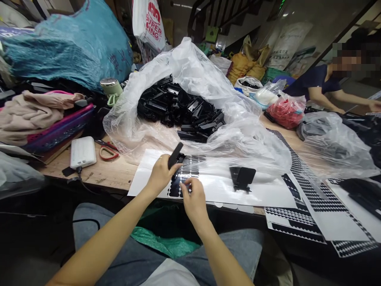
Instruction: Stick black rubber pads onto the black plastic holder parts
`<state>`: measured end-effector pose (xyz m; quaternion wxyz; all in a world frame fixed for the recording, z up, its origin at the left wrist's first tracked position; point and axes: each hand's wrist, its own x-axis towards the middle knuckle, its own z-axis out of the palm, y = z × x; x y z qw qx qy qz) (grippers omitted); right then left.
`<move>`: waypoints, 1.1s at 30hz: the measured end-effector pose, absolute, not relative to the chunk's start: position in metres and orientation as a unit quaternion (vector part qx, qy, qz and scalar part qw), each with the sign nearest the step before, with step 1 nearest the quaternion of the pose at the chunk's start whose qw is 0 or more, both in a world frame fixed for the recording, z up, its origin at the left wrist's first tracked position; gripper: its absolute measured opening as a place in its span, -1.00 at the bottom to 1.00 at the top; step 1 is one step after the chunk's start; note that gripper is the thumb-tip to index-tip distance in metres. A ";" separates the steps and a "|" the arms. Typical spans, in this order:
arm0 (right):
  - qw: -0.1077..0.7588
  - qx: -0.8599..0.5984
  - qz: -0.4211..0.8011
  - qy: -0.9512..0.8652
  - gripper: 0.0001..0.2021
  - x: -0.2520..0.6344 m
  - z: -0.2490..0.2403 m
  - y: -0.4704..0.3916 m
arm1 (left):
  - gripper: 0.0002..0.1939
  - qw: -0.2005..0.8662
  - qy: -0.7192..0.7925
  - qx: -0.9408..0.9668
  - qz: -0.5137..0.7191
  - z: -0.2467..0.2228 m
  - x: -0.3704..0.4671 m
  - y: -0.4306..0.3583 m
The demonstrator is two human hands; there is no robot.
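Observation:
My left hand (160, 172) is closed on a black plastic part (175, 155), which it holds tilted above a white sheet (214, 180). Rows of black stickers (175, 186) lie on that sheet under my hands. My right hand (193, 194) is just right of the stickers, thumb and forefinger bent close together near their edge; whether something small sits between the fingertips is too small to tell. Further right on the sheet, a black folding stand (244, 177) is upright. A heap of black parts (178, 103) fills a clear plastic bag (253, 139) behind the sheet.
At the left are a white power bank (83, 152) with a cable, red-handled scissors (108, 153), a green cup (111, 89) and a purple basket (53, 127). More sticker sheets (312, 190) overhang the front edge at the right. A person (321, 87) works at the far right.

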<state>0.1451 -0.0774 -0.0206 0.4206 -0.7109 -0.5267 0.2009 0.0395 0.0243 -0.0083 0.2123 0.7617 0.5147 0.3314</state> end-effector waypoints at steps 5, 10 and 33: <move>0.238 -0.682 0.179 -0.668 -0.86 0.119 -0.033 -0.060 | -0.77 0.097 0.535 0.816 0.197 -0.034 0.045 0.038; 0.153 -0.681 0.145 -0.701 -0.87 0.115 -0.032 -0.050 | -0.79 0.186 0.551 0.764 0.279 -0.026 0.025 0.055; 0.142 -0.518 0.004 -0.844 -0.58 0.088 -0.050 -0.038 | -0.73 0.600 0.498 0.343 0.523 -0.030 -0.066 0.044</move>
